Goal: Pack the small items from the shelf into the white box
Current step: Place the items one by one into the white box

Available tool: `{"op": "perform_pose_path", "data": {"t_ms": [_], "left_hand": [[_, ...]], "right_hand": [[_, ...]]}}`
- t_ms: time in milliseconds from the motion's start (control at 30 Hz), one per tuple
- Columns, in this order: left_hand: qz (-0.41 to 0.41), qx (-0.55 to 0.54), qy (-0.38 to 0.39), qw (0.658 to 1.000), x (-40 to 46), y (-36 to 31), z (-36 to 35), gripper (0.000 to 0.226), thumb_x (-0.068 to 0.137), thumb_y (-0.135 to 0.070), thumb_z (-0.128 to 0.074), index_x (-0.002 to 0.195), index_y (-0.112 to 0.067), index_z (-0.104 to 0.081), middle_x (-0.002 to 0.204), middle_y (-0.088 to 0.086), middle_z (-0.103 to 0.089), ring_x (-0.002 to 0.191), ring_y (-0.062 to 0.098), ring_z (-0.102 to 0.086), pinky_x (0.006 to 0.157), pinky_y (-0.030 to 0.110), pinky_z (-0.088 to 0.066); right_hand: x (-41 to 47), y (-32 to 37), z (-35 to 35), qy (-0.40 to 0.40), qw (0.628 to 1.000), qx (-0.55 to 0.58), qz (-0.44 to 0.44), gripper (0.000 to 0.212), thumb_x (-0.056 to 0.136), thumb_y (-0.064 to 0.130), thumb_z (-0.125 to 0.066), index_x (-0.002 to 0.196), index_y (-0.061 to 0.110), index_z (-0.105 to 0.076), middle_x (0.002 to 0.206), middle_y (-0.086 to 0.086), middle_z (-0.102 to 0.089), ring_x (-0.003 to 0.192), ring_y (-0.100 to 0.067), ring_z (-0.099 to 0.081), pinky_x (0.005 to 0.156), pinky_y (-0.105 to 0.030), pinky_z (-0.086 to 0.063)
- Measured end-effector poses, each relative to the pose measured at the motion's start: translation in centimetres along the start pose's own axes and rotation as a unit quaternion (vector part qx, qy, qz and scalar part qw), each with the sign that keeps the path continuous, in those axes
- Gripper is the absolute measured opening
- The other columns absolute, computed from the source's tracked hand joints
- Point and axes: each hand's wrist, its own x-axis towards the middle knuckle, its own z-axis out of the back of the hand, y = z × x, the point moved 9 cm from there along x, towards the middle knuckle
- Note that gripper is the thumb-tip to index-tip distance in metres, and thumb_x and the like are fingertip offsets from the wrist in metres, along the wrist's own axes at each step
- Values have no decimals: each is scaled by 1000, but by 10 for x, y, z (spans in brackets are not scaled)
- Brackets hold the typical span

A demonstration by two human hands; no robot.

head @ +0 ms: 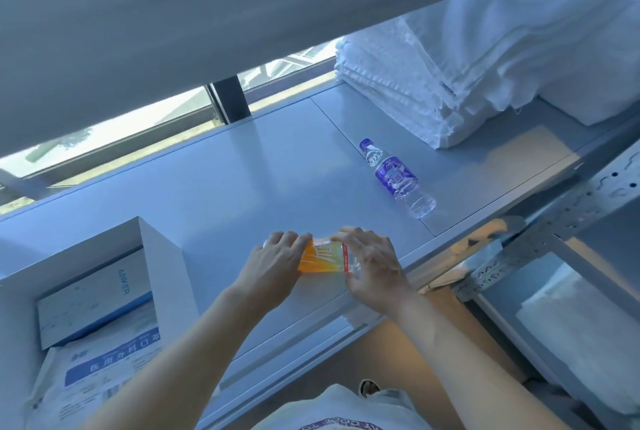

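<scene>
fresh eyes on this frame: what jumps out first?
Both hands, left hand and right hand, grip a bright orange packet at the shelf's front edge, the only warm colour in view. Behind and right of it a purple-labelled water bottle lies on its side, with stacked white towels further back. The white box, lower left, already holds a white-and-blue carton and a printed packet.

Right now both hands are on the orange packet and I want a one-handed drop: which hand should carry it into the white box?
Left, probably. The left hand already holds the orange packet on the side toward the white box, so it avoids crossing over. The right hand is nearer the water bottle.
</scene>
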Motion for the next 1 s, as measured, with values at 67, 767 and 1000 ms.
{"op": "perform_pose_path", "data": {"t_ms": [67, 767, 1000], "left_hand": [[-1, -4, -4, 1000, 0, 1, 1, 62, 99, -35, -60, 151, -30, -28, 143, -5, -46, 134, 23, -41, 91, 44, -52], [145, -28, -241, 959, -154, 79, 125, 68, 78, -46, -75, 140, -34, -52, 118, -10, -60, 109, 21, -54, 83, 39, -51], [249, -49, -299, 920, -232, 124, 133, 63, 78, -41, -75, 136, -30, -56, 113, -9, -58, 103, 17, -52, 77, 36, -51]], "right_hand": [[1, 0, 2, 0, 1000, 3, -2, 69, 72, 16, -70, 137, 29, -56, 139, 11, -56, 124, -14, -54, 100, -32, -37], [65, 175, 54, -28, 966, 40, 253, 76, 63, -11, -74, 130, 25, -65, 134, 15, -60, 124, -11, -53, 108, -32, -39], [86, 271, 26, 15, 933, 58, 355, 74, 63, -14, -78, 125, 24, -69, 132, 15, -63, 119, -10, -54, 107, -32, -39]]}}
